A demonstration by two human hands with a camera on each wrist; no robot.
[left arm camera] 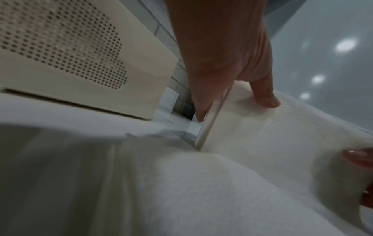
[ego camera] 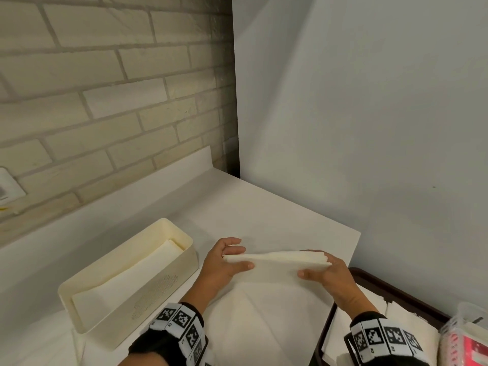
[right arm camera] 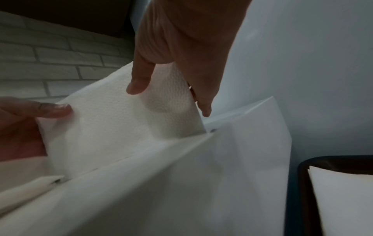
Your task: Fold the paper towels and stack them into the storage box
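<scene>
Two wrist bands (ego camera: pixel 182 324) carry black-and-white square marker patterns, and those are the only printed marks I can make out; a red-and-white packet (ego camera: pixel 467 344) at the lower right edge has print on it, but it is too blurred for me to read. I see my left hand (ego camera: pixel 224 262) pinching the left end of a paper towel (ego camera: pixel 277 262), thumb on the near face and fingers behind, while my right hand (ego camera: pixel 330 270) pinches the right end the same way, where the layered edges show. The towel is held up between the two hands, its upper fold lifted off the white counter (ego camera: pixel 264 207) and its lower part draping down toward me. From the left wrist view my thumb (left arm camera: pixel 266 97) presses the embossed sheet; from the right wrist view the thumb (right arm camera: pixel 139 79) lies on the towel's face. The cream storage box (ego camera: pixel 148 283) stands on the counter just beside my left hand, to its left, with folded towels (ego camera: pixel 126 276) already lying inside. A dark tray (ego camera: pixel 390 289) holding more white sheets sits to the right, near my right wrist.
</scene>
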